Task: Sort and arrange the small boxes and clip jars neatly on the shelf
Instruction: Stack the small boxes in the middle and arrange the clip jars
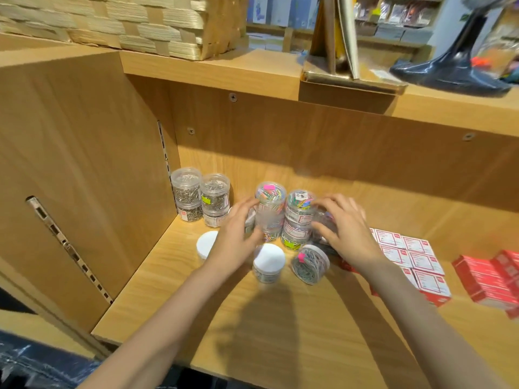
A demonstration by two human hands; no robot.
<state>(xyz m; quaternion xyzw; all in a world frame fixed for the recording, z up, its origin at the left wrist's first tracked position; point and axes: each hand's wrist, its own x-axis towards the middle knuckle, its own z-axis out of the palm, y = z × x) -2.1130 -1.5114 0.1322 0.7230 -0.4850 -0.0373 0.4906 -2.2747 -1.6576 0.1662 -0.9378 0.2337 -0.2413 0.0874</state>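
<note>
The shelf (280, 318) is honey-coloured wood with a fine grain, and the woven basket (112, 21) above it is pale straw. Two stacks of clear jars (200, 197) hold silver clips; the taller jars (283, 209) show pink, green, yellow and blue clips, with a pink tag on one lid. The two low jars (268, 258) have plain white lids, and the small boxes (415, 256) are red with white labels.

This is a stationery shop. Between the hands (289, 228) stand stacked clear jars (299, 217) of coloured paper clips bearing small price stickers, with jars of silver clips (186, 193) to their left. Right of the hands lie rows of identical small red-and-white boxes (415, 259) on a wooden display shelf (280, 318). Beyond the hands, further racks (404, 15) hold packaged goods.
</note>
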